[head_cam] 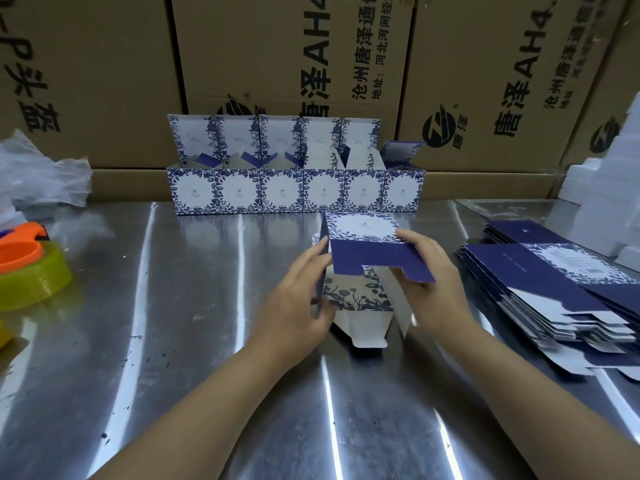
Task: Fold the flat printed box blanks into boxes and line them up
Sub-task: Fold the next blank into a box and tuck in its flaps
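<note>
A partly folded blue-and-white floral box (360,258) stands between my hands at the middle of the steel table (173,341). Its dark blue flap hangs toward me and white bottom flaps lie on the table. My left hand (304,292) grips the box's left side, thumb on the near edge. My right hand (429,282) holds the right side, fingers over the top corner and the blue flap. Several folded boxes (294,188) with raised lids stand in a row behind. A stack of flat blanks (561,292) lies at the right.
Large printed brown cartons (294,64) form a wall at the back. An orange and yellow-green tape dispenser (27,268) sits at the left edge, with a clear plastic bag (38,171) behind it. White foam pieces (609,202) are piled at the far right.
</note>
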